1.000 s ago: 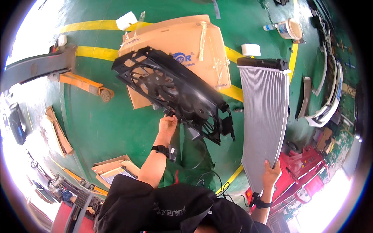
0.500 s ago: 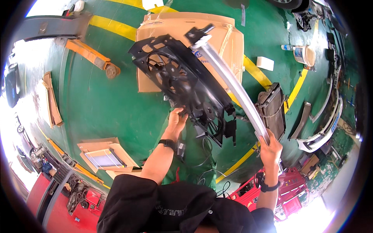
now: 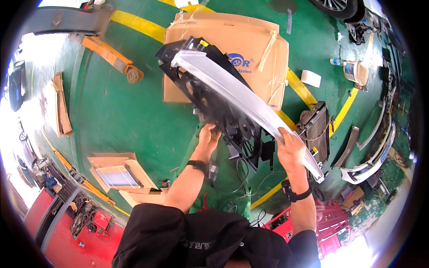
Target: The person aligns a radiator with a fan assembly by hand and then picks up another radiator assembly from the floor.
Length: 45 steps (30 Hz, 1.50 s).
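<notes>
A black twin-fan radiator shroud (image 3: 243, 129) slants across the middle, from above the cardboard box down toward my legs. My left hand (image 3: 208, 137) is closed around its near left edge; the fingertips are partly hidden. A long silver radiator (image 3: 232, 91) with a fine finned face lies diagonally over the shroud's right side, covering part of the fans. My right hand (image 3: 291, 149) grips the radiator near its lower right end, fingers over its edge. Whether the radiator's far end touches the shroud, I cannot tell.
A large cardboard box (image 3: 268, 49) lies beyond the shroud on the green floor. To the right are an old dirty radiator (image 3: 315, 129), a white block (image 3: 311, 78), a bucket (image 3: 355, 73) and bumper parts (image 3: 371, 167). An opened carton (image 3: 145, 172) and an orange jack arm (image 3: 107, 54) are left.
The radiator has swung left over the shroud and turned, showing more of its finned face. My right hand has moved left and slightly up with it. My left hand keeps its hold on the shroud.
</notes>
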Each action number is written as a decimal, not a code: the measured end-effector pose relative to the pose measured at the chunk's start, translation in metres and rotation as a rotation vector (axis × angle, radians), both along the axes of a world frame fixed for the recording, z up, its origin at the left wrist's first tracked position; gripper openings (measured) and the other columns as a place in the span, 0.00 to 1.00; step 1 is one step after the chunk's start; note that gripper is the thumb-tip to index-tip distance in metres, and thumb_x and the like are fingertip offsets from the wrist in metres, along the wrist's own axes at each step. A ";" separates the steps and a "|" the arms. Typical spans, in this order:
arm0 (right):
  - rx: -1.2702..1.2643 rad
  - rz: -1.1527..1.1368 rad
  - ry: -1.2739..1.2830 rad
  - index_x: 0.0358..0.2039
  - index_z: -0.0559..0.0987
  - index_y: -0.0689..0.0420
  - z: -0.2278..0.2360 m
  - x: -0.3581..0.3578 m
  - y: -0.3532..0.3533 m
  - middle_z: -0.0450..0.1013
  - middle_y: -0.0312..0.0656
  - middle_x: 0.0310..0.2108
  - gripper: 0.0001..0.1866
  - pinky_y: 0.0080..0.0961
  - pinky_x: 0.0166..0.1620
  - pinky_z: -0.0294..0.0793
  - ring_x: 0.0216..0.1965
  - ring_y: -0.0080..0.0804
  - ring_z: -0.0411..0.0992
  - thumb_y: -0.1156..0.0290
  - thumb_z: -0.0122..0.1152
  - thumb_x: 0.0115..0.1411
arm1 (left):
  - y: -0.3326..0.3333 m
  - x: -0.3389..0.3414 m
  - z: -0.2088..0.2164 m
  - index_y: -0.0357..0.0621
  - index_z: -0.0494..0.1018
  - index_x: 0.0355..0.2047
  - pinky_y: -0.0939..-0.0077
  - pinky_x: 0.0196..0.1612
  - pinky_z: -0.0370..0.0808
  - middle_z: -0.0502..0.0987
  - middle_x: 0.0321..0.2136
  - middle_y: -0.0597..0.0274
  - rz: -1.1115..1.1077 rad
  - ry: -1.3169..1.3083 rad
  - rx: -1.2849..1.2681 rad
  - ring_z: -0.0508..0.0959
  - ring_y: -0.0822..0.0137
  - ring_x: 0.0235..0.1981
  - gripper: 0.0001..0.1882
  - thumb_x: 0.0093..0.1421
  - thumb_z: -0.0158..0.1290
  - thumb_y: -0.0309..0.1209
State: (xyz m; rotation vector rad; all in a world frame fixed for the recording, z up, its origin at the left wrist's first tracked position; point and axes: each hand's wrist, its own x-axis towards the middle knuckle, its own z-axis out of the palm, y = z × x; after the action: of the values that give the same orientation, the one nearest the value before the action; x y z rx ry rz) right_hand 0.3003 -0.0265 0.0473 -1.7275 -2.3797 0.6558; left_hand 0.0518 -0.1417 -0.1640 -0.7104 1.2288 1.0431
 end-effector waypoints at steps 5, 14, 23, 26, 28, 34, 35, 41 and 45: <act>0.001 -0.012 0.066 0.46 0.78 0.55 -0.025 -0.018 -0.004 0.79 0.45 0.38 0.23 0.36 0.40 0.77 0.38 0.46 0.77 0.81 0.60 0.46 | 0.000 0.002 0.006 0.48 0.73 0.39 0.62 0.51 0.65 0.76 0.39 0.68 -0.006 0.013 0.004 0.71 0.68 0.44 0.08 0.58 0.50 0.26; -0.011 -0.069 0.055 0.44 0.74 0.55 -0.067 -0.043 -0.015 0.77 0.39 0.39 0.20 0.33 0.40 0.78 0.40 0.39 0.76 0.76 0.59 0.47 | 0.002 0.000 0.003 0.47 0.72 0.37 0.63 0.48 0.68 0.74 0.37 0.68 -0.023 0.012 -0.035 0.71 0.68 0.41 0.07 0.58 0.50 0.26; 0.028 -0.151 0.092 0.40 0.73 0.57 -0.109 -0.071 -0.022 0.73 0.38 0.30 0.14 0.32 0.34 0.76 0.35 0.37 0.75 0.75 0.56 0.49 | -0.010 -0.012 -0.020 0.46 0.72 0.42 0.64 0.49 0.69 0.79 0.41 0.67 -0.004 -0.065 -0.075 0.76 0.70 0.43 0.12 0.57 0.52 0.24; 0.003 -0.220 0.144 0.39 0.74 0.57 -0.124 -0.071 -0.030 0.72 0.39 0.30 0.15 0.36 0.33 0.74 0.34 0.40 0.74 0.78 0.56 0.48 | -0.004 -0.009 -0.013 0.45 0.71 0.42 0.64 0.49 0.69 0.79 0.42 0.68 -0.034 -0.061 -0.084 0.76 0.70 0.42 0.11 0.58 0.51 0.24; -0.005 -0.247 0.152 0.39 0.73 0.57 -0.132 -0.074 -0.035 0.71 0.38 0.29 0.16 0.36 0.32 0.73 0.34 0.39 0.73 0.79 0.57 0.47 | -0.004 -0.009 -0.010 0.45 0.71 0.43 0.63 0.49 0.70 0.79 0.42 0.67 -0.050 -0.040 -0.072 0.76 0.70 0.42 0.11 0.59 0.50 0.24; -0.027 -0.214 0.042 0.39 0.75 0.57 -0.144 -0.078 -0.043 0.73 0.37 0.31 0.15 0.30 0.38 0.74 0.36 0.33 0.75 0.71 0.60 0.49 | -0.012 -0.017 -0.015 0.43 0.72 0.44 0.64 0.47 0.71 0.78 0.42 0.67 -0.068 -0.089 -0.075 0.75 0.68 0.40 0.11 0.60 0.49 0.24; -0.042 -0.217 0.039 0.39 0.75 0.57 -0.145 -0.079 -0.044 0.73 0.37 0.31 0.14 0.30 0.38 0.73 0.36 0.33 0.74 0.70 0.59 0.50 | -0.013 -0.018 -0.016 0.43 0.73 0.44 0.64 0.47 0.72 0.78 0.42 0.66 -0.073 -0.099 -0.074 0.75 0.68 0.40 0.11 0.60 0.49 0.24; 0.058 -0.241 0.024 0.40 0.77 0.57 -0.169 -0.087 -0.062 0.74 0.39 0.33 0.15 0.31 0.40 0.74 0.38 0.34 0.74 0.69 0.59 0.51 | -0.018 -0.023 -0.024 0.37 0.73 0.45 0.64 0.46 0.74 0.77 0.39 0.60 -0.081 -0.102 -0.097 0.75 0.63 0.39 0.13 0.60 0.49 0.26; 0.031 -0.268 0.076 0.43 0.76 0.58 -0.176 -0.097 -0.069 0.75 0.43 0.37 0.17 0.36 0.46 0.74 0.42 0.38 0.74 0.69 0.60 0.51 | -0.009 -0.016 -0.009 0.36 0.74 0.44 0.66 0.47 0.73 0.78 0.36 0.61 -0.082 -0.087 -0.132 0.74 0.66 0.35 0.13 0.59 0.50 0.25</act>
State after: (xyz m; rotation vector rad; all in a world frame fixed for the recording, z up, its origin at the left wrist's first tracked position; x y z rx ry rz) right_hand 0.2030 -0.0956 -0.1290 -1.9236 -2.0471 0.6271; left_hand 0.0354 -0.1507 -0.1732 -0.7930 1.2489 0.8609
